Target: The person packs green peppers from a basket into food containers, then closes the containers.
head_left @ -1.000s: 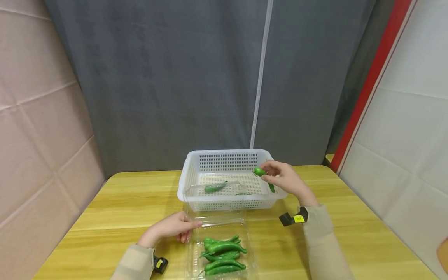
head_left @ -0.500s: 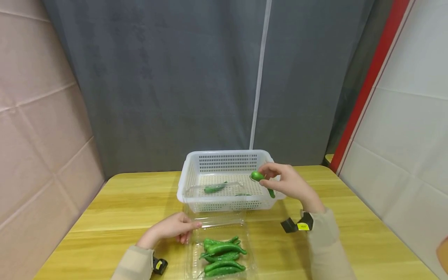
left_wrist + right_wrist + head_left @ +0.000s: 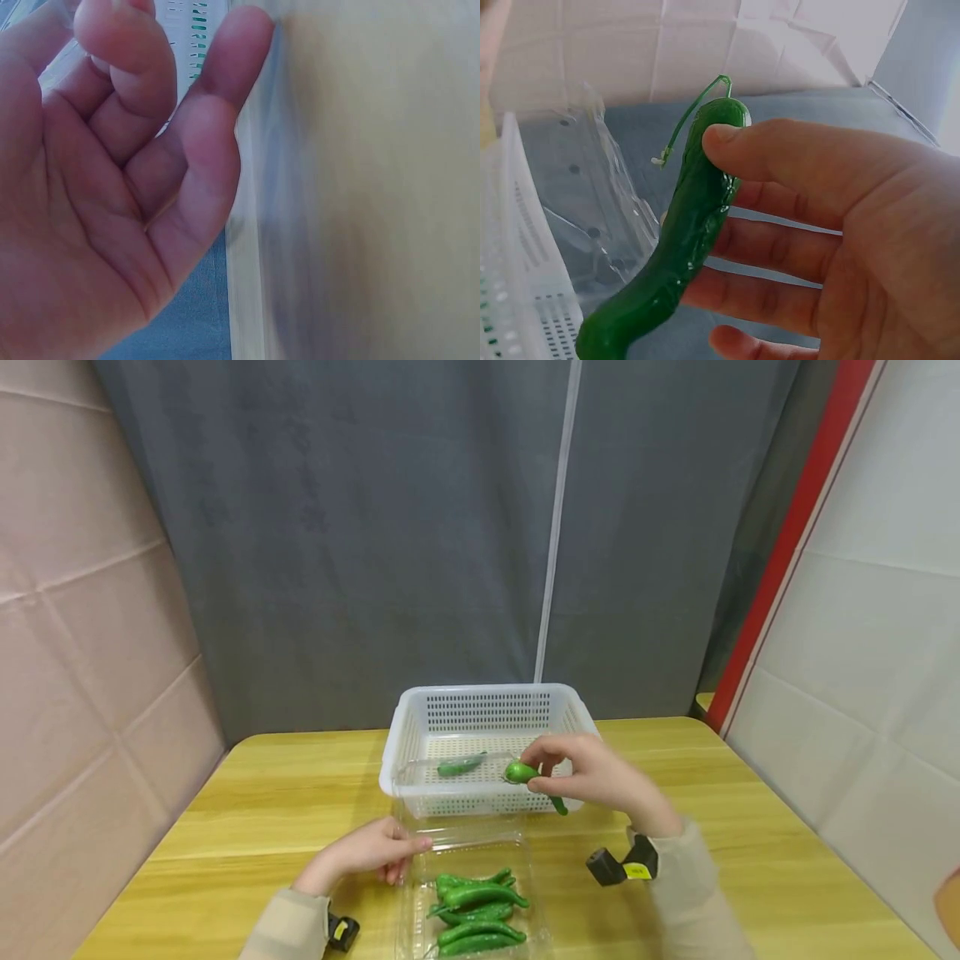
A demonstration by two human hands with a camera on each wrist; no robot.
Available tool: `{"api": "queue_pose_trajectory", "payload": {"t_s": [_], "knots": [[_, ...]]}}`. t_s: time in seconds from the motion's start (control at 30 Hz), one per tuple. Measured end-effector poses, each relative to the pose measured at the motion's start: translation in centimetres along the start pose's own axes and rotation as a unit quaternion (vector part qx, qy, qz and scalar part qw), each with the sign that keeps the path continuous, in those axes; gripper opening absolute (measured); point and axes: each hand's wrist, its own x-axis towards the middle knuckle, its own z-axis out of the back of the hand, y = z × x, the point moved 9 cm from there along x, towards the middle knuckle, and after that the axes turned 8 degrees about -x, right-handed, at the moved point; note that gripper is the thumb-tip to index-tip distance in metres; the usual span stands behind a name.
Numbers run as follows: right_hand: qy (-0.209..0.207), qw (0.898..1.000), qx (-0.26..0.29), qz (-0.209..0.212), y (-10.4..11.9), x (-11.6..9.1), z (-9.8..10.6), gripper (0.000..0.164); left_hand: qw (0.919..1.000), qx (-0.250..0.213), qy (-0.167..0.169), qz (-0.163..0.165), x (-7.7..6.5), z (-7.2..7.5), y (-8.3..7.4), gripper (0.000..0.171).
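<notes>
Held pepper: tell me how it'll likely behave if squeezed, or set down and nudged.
The pepper may prove slippery, since its skin looks glossy. Squeezed by the right grip, it might give a little, as its side is dimpled. Set down and nudged, it would probably swivel or rock rather than roll straight, given its bent shape.

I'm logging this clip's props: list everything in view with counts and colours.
Table: one, yellow, centre foreground
Basket: one, white, on table
Box: one, clear, before basket
Lid: one, clear, at box's far edge
Peppers: at least five, green, in box
Basket pepper: at least one, green, inside
Held pepper: one, green, in right hand
Curtain: one, grey, behind table
Panels: two, pinkish left, white right
Strip: one, red, right
Patch: one, orange, right edge
Wrist bands: two, black, on wrists
Sleeves: two, beige, on forearms
Left hand: one, at box's left edge
Right hand: one, holding pepper
</notes>
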Motion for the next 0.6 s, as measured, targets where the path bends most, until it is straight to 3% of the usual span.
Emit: {"api": "queue_pose_trajectory", "payload": {"t_s": [0.23, 0.6], "knots": [[0.041, 0.999, -0.005, 0.036, 1.3, 1.0, -2.2, 0.015, 1.0, -0.001, 0.001, 0.0, 0.0, 0.0, 0.1, 0.055], [0.104, 0.993, -0.031, 0.045, 2.7, 2.2, -6.8, 0.014, 1.0, 0.0, 0.001, 0.002, 0.0, 0.0, 0.0, 0.056]]}}
